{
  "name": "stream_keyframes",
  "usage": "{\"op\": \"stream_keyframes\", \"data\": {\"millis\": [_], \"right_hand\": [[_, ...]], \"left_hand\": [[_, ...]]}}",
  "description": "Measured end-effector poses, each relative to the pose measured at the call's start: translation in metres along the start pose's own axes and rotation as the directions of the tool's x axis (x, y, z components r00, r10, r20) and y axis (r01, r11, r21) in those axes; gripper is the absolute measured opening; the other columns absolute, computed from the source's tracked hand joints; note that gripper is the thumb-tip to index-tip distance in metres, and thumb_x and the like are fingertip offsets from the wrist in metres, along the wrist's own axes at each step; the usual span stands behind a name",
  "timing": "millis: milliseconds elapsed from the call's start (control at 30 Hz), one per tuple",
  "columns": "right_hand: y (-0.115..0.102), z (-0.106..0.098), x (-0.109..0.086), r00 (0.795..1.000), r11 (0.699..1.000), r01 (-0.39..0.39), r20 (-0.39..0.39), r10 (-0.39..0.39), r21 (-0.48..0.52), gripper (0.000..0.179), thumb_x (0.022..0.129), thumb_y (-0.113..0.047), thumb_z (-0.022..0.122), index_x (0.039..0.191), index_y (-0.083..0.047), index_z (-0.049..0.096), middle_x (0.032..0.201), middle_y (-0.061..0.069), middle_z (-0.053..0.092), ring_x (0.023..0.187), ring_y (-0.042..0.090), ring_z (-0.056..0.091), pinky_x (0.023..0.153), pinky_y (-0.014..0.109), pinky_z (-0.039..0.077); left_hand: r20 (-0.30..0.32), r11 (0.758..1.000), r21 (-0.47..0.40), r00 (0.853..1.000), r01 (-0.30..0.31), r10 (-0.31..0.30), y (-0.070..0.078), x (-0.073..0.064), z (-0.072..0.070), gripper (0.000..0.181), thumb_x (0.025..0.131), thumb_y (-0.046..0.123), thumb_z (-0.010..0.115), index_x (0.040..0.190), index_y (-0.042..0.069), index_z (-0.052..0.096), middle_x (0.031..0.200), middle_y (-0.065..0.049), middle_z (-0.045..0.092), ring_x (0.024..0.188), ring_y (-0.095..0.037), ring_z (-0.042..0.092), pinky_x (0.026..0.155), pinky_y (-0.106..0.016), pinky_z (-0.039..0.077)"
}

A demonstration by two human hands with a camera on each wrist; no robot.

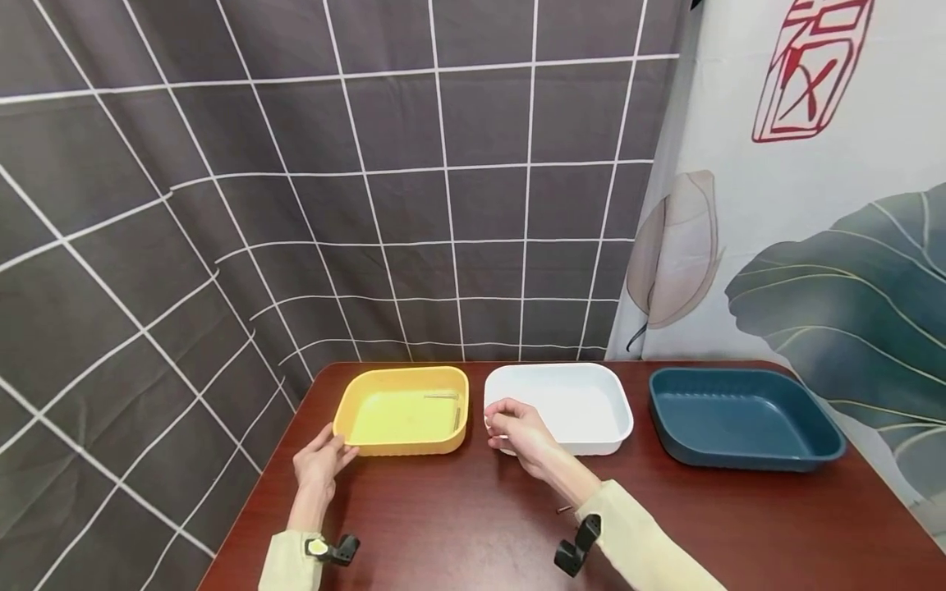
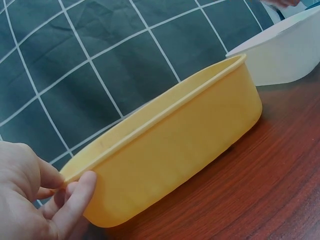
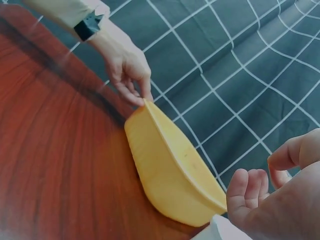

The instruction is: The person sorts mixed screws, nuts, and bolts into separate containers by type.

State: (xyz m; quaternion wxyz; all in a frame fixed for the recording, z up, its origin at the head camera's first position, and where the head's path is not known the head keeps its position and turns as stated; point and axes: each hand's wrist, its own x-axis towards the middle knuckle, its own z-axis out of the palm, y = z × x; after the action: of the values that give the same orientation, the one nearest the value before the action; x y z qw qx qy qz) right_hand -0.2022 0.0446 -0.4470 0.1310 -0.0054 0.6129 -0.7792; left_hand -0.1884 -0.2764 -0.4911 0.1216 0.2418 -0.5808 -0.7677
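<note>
My left hand (image 1: 316, 468) pinches the rim of a yellow plastic tray (image 1: 402, 449) at its near left corner. In the left wrist view the thumb and fingers (image 2: 82, 192) lie on both sides of that rim. Inside the yellow tray are a thin metal rod-like piece (image 1: 441, 396) and another (image 1: 456, 419) by its right wall. My right hand (image 1: 521, 435) is over the left edge of a white tray (image 1: 580, 449), its fingers bent. The right wrist view shows its bent fingers (image 3: 239, 187) near the yellow tray's end; I cannot tell whether a small piece is between thumb and forefinger.
A dark blue tray (image 1: 746, 460) stands to the right on the reddish-brown table (image 1: 443, 525). One small metal piece (image 1: 564, 509) lies on the table beside the right sleeve. A dark gridded cloth (image 1: 480, 205) hangs behind and on the left, a white printed cloth (image 1: 739, 205) on the right.
</note>
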Motion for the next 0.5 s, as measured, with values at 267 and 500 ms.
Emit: {"op": "stream_keyframes", "data": {"millis": [267, 500], "right_hand": [[0.005, -0.025, -0.023, 1.0, 1.0, 0.022, -0.009, -0.022, -0.016, 0.017, 0.088, 0.005, 0.056, 0.103, 0.013, 0.057, 0.081, 0.004, 0.055, 0.073, 0.013, 0.055, 0.061, 0.019, 0.056], [0.006, -0.042, -0.032, 0.999, 1.0, 0.022, -0.038, -0.022, -0.006, 0.016, 0.089, 0.004, 0.057, 0.103, 0.012, 0.058, 0.08, 0.004, 0.055, 0.073, 0.013, 0.054, 0.059, 0.02, 0.056]], "left_hand": [[-0.066, 0.998, 0.054, 0.998, -0.018, 0.022, -0.001, -0.005, 0.001, 0.051, 0.099, 0.002, 0.055, 0.145, -0.014, 0.039, 0.07, 0.0, 0.062, 0.058, -0.004, 0.063, 0.063, -0.024, 0.064], [-0.276, 0.967, 0.235, 0.947, -0.097, 0.162, -0.003, -0.017, 0.003, 0.044, 0.099, 0.019, 0.06, 0.13, -0.013, 0.059, 0.078, -0.006, 0.064, 0.053, -0.003, 0.06, 0.047, -0.019, 0.059]]}}
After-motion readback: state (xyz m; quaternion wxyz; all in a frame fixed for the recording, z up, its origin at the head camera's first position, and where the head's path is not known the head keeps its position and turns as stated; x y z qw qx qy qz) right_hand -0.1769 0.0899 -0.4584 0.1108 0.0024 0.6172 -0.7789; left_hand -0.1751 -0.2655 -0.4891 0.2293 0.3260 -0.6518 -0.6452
